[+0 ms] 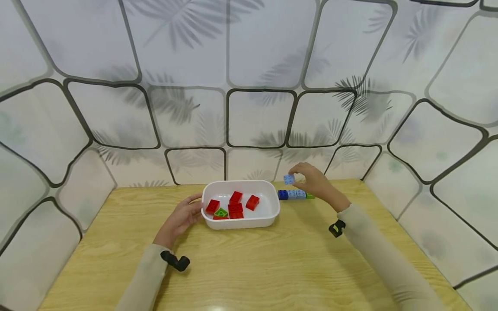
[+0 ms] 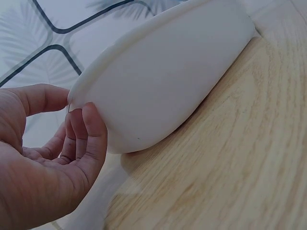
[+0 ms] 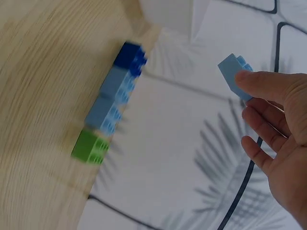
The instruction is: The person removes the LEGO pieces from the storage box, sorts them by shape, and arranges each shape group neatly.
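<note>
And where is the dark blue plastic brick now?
In the head view, the dark blue plastic brick sits right of the white plastic tray, beside a light blue plastic brick.

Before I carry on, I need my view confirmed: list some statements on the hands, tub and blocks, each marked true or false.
1. The right hand pinches a light blue block. True.
2. The left hand is away from the white tub. False: it grips the tub's end.
3. In the row, the dark blue block is nearest the tub. True.
4. Every block in the tub is red. False: a green block lies there too.
</note>
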